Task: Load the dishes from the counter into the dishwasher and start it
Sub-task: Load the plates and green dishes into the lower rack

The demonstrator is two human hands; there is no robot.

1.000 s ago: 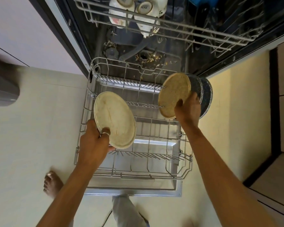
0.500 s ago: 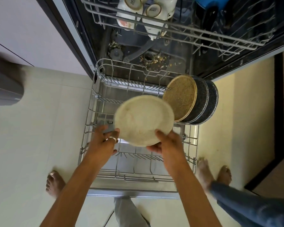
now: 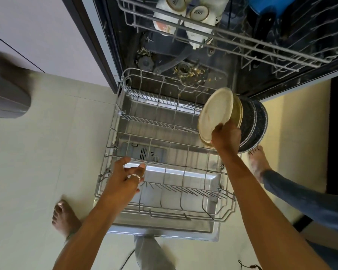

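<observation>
Cream plate [image 3: 216,114] on edge at right of pulled-out lower rack [image 3: 113,131], gripped by right hand [image 3: 225,136]; tan plate [image 3: 239,112] & 2 dark speckled plates [image 3: 256,121] just behind.

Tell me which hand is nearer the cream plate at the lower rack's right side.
Right. The right hand grips the cream plate by its lower edge. The left hand hangs open over the lower rack's front left, well apart from the plate.

**Colours at the open dishwasher**

Foreground: cream plate [image 3: 216,114] with a gold rim. Behind it stand black plates [image 3: 260,123] speckled white. The rack [image 3: 164,191] is pale grey wire over a silver door [image 3: 183,228]. Above are white cups [image 3: 164,21] with gold-ringed bases and a bright blue item [image 3: 261,6]. The floor [image 3: 47,152] is pale cream and the trouser leg [image 3: 300,197] dark blue.
</observation>
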